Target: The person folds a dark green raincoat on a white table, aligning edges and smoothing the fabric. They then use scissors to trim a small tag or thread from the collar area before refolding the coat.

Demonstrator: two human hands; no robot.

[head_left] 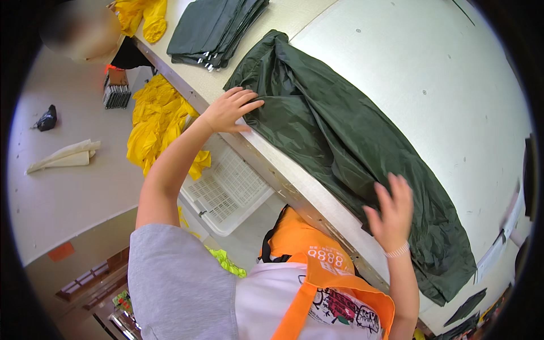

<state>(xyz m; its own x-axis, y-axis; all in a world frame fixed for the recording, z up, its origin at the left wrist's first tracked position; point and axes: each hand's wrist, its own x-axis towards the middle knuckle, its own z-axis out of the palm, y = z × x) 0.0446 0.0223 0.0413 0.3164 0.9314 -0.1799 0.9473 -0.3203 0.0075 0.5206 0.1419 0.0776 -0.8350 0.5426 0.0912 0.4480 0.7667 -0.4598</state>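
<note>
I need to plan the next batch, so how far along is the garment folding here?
Done: a stack of folded dark garments sits at the table's far end. In hand: the left hand and right hand press flat on a dark green garment, spread long, not yet folded. Left: yellow garments heaped beside the table.

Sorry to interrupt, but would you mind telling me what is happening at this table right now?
A person in an orange apron is working a dark green garment spread lengthwise across a pale table. The left hand rests flat on one end of it near the table edge, and the right hand is open on the other end, fingers spread. A stack of folded dark garments sits further along the table. Yellow garments and a white plastic crate lie below the table edge.
</note>
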